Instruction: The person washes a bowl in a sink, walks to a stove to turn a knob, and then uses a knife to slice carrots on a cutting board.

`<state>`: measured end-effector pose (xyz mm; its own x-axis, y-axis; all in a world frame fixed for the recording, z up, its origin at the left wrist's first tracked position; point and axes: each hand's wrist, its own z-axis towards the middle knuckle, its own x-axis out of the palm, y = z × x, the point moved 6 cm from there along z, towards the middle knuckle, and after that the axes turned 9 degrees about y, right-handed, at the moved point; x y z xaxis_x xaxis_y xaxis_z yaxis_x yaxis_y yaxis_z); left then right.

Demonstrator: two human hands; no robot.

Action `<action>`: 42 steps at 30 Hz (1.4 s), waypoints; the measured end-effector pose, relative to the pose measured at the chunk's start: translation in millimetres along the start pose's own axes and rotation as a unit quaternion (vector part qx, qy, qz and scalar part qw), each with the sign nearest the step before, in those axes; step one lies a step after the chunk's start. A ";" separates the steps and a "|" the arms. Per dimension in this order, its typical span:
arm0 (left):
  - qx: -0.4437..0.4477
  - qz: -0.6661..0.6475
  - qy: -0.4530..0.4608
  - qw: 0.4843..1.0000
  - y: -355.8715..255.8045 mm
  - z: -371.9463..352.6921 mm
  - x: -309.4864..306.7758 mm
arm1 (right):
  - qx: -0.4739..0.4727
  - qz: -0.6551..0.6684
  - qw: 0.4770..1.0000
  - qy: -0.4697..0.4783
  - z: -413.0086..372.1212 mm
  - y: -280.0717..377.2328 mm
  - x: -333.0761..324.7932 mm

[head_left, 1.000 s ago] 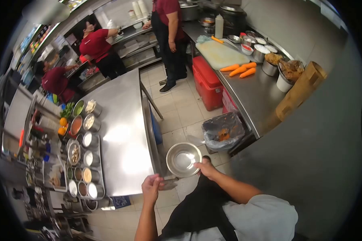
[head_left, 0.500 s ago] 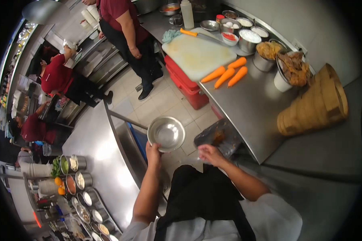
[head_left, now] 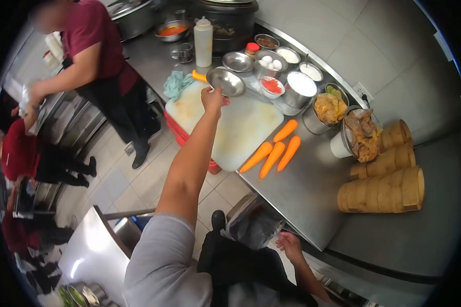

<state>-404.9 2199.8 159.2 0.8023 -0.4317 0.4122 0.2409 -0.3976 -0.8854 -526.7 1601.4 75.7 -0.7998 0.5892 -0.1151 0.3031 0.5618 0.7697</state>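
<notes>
My left hand (head_left: 213, 100) grips the rim of a shallow metal bowl (head_left: 226, 83), held tilted above the far part of the white cutting board (head_left: 246, 128). Under the bowl, the orange handle of a knife (head_left: 199, 76) shows; much of its blade is hidden. Low by the counter's front edge is my right hand (head_left: 290, 245), fingers loosely apart and nothing visible in them. It is nearest to a bin lined with a clear bag (head_left: 253, 225). Several peeled carrots (head_left: 275, 153) lie on the steel counter beside the board.
A squeeze bottle (head_left: 203, 43), a teal cloth (head_left: 177, 85) and a bowl of eggs (head_left: 270, 63) stand around the board. Bamboo steamers (head_left: 381, 190) are stacked at right. Another person (head_left: 95, 61) in a maroon shirt stands at left. A second steel table (head_left: 95, 250) is at lower left.
My left hand has carried the bowl from above the floor forward to over the cutting board. My right hand has moved lower, and its fingers have loosened. My view has turned toward the counter.
</notes>
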 end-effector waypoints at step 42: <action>-0.186 0.371 -0.087 0.906 126.7 -644.2 -285.4 | -0.129 -0.188 0.970 0.084 -87.5 -127.7 -75.2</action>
<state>-955.1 1751.0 67.9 0.7500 -0.5705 -0.3347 -0.5737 -0.3093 -0.7584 -550.6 1434.5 41.0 -0.9084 0.2550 -0.3314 -0.1494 0.5424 0.8268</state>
